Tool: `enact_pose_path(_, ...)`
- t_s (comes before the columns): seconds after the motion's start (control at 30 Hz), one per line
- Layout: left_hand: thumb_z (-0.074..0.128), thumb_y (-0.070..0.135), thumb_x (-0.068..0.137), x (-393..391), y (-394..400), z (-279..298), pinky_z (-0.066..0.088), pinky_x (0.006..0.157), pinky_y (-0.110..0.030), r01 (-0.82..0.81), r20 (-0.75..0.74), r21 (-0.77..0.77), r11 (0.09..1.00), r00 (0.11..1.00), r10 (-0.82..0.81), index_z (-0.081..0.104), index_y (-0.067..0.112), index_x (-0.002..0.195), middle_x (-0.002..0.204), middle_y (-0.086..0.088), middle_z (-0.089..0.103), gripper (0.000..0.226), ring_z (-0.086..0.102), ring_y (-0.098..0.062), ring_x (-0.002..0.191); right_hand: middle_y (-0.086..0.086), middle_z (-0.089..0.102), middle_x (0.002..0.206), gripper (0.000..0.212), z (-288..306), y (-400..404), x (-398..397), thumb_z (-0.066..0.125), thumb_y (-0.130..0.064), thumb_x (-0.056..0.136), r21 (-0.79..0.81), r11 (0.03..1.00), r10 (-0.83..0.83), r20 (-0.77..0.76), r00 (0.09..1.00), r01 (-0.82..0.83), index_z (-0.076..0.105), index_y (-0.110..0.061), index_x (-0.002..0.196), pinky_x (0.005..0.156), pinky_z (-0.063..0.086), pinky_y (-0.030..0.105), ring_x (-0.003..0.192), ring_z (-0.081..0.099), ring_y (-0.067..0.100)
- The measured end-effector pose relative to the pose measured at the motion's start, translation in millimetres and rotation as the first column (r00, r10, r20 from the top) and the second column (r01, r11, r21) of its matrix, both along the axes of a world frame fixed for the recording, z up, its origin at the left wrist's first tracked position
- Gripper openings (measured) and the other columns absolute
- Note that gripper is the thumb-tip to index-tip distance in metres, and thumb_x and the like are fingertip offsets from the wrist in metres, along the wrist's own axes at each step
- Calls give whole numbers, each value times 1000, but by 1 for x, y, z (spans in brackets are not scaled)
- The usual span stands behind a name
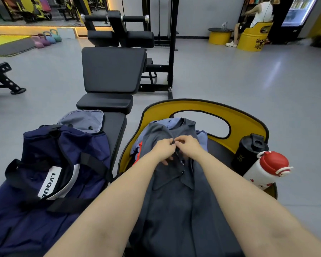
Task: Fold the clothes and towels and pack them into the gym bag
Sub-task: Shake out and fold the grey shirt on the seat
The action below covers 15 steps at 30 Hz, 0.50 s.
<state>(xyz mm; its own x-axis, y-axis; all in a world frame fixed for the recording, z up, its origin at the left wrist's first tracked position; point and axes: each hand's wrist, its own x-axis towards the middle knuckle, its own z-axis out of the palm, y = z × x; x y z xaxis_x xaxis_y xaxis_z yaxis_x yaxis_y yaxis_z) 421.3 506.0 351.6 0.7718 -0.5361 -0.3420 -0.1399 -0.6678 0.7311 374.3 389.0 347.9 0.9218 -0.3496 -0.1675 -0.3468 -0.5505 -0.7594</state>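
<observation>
Item: dark grey shirt (174, 191), collared, with a front placket. It lies face up, draped from the seat of a yellow barrel chair (248, 119) down toward the wearer, collar at the far end.

Hands: left hand (163, 149) and right hand (188, 145) meet at the placket just below the collar, fingertips curled and pinching the cloth edge between them. This appears to be the fastening of a button, though the button itself is too small to make out.

Under the shirt: a blue garment (201, 135) and a scrap of orange-red cloth (139, 148), unfolded, heaped on the same seat.

Receptacle: navy gym bag (50, 173), on the black counter (115, 130) to the left, just beside the chair. Its lid is flipped back, showing a grey lining; straps lie loose across its front.

Also on the chair seat, right side: a black shaker bottle (248, 154) and a white bottle with red cap (265, 169), touching each other.

Handling note, step in hand: closing the placket first is likely to keep the front panels aligned for folding. Hold both edges flat and level so the front does not skew. Smooth the body afterward, since wrinkles show near the hem. The shirt hangs off the seat edge, so the fold will want a flatter lay, with the bottles kept out of the way.
</observation>
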Motion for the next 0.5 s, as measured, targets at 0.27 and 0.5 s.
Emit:
enact_pose_path(0.27, 50, 14, 97, 5, 31, -42, 34, 108, -33, 75, 316, 169, 983, 941, -126, 38, 16, 144, 147, -5, 34, 49, 36, -23, 134, 9, 66, 90, 21, -8, 1, -28, 63, -33, 88, -32, 999, 12, -181, 984, -18, 60, -13, 94, 68, 59, 37, 82, 67, 28)
enact_pose_path(0.5, 42, 27, 100, -7, 23, -48, 16, 117, -44, 230, 443, 380, 896, 805, -394, 11, 28, 152, 160, 3, -1, 61, -2, -22, 147, 4, 31, 57, 38, -12, -22, -35, 45, -14, 90, -85, 968, -241, -77, 968, 234, 28, -15, 56, 51, 20, 31, 59, 30, 21)
